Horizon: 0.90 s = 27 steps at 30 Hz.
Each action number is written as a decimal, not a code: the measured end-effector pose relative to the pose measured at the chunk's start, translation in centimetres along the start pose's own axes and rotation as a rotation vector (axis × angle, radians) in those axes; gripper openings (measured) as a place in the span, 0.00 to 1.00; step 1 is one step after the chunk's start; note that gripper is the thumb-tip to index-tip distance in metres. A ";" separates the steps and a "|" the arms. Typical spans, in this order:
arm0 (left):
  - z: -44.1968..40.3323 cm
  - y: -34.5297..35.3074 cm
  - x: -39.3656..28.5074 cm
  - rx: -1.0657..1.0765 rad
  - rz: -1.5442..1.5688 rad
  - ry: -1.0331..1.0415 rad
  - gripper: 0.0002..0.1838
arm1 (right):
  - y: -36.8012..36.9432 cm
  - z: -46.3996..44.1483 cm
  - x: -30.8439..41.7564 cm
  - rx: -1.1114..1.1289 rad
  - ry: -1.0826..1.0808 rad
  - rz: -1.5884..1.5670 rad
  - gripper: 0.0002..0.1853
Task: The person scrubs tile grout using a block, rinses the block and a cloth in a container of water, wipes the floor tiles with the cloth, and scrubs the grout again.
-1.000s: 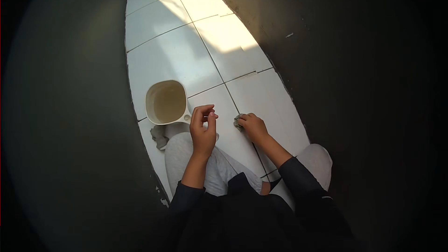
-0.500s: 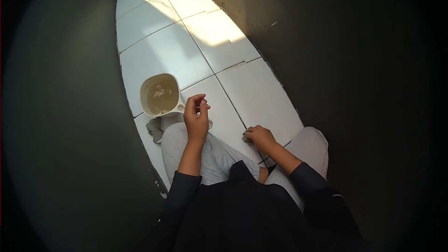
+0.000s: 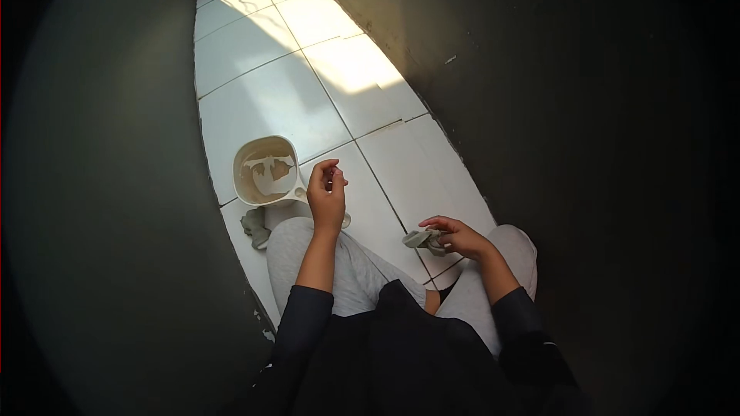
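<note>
My left hand [image 3: 327,191] hovers over the tiles near the handle of a cream-coloured water dipper [image 3: 241,185]. Its fingers are loosely curled with a gap to the thumb, and I see nothing in them. Shallow, rippling water with bright reflections lies in the dipper. My right hand [image 3: 461,239] is at a crumpled grey-green cloth [image 3: 420,239] low over the floor. The index finger stretches above the cloth while the other fingers and thumb hold its near end. Part of the cloth is hidden by the hand.
White floor tiles [image 3: 301,100] run forward between a dark wall [image 3: 116,185] on the left and another [image 3: 555,123] on the right. Sunlight falls across the far tiles. A second grey crumpled cloth [image 3: 254,228] lies by my left knee, beside the dipper.
My right hand has lifted and shifted slightly right, its fingers opening out, and more of the cloth shows. The left hand has barely moved. The view has tilted slightly.
</note>
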<state>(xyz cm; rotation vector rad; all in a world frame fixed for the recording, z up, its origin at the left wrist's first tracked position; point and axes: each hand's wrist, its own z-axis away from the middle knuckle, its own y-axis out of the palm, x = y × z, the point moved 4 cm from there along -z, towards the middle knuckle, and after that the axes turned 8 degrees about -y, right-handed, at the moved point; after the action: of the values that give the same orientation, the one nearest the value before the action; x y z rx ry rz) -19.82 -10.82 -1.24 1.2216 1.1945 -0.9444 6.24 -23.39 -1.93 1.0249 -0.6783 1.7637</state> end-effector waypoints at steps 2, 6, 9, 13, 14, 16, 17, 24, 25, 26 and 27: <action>-0.5 0.1 0.3 -0.007 -0.016 -0.009 0.09 | -0.2 0.2 1.2 -0.144 0.034 -0.265 0.30; -1.0 0.3 0.6 -0.022 -0.005 -0.033 0.08 | -1.8 -1.6 -1.5 -0.148 -0.005 -0.425 0.23; -1.1 0.5 0.4 -0.014 -0.017 -0.035 0.08 | -2.4 -2.1 -0.6 -0.155 -0.088 -0.414 0.14; -1.3 0.5 0.3 -0.027 -0.029 -0.055 0.08 | -2.3 -4.1 1.5 -0.139 -0.138 -0.339 0.10; -1.3 0.5 0.3 -0.036 -0.005 -0.056 0.08 | -2.1 -5.0 2.0 -0.141 -0.131 -0.257 0.12; -1.3 0.4 0.2 -0.047 0.015 -0.061 0.08 | -1.3 -6.6 3.3 -0.199 -0.131 -0.102 0.14; -1.4 0.4 0.3 -0.060 0.023 -0.078 0.08 | -1.0 -7.5 4.1 -0.194 -0.096 -0.028 0.13; -1.4 0.4 0.2 -0.081 0.038 -0.119 0.08 | -1.2 -17.9 6.6 -0.326 -0.327 0.340 0.19; -1.3 0.4 0.1 -0.082 0.035 -0.122 0.08 | -1.5 -19.4 7.0 -0.413 -0.407 0.506 0.24; -1.2 0.5 0.0 -0.081 0.033 -0.131 0.07 | -1.4 -20.6 7.9 -0.410 -0.406 0.503 0.24; -1.2 0.5 -0.1 -0.081 0.030 -0.138 0.07 | -1.3 -21.7 8.9 -0.434 -0.376 0.659 0.24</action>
<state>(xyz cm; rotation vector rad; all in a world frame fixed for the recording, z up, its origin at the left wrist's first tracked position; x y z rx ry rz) -19.56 -9.53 -1.03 1.0896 1.0916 -0.9341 -1.70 -1.45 -4.91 0.8834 -1.7078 1.8380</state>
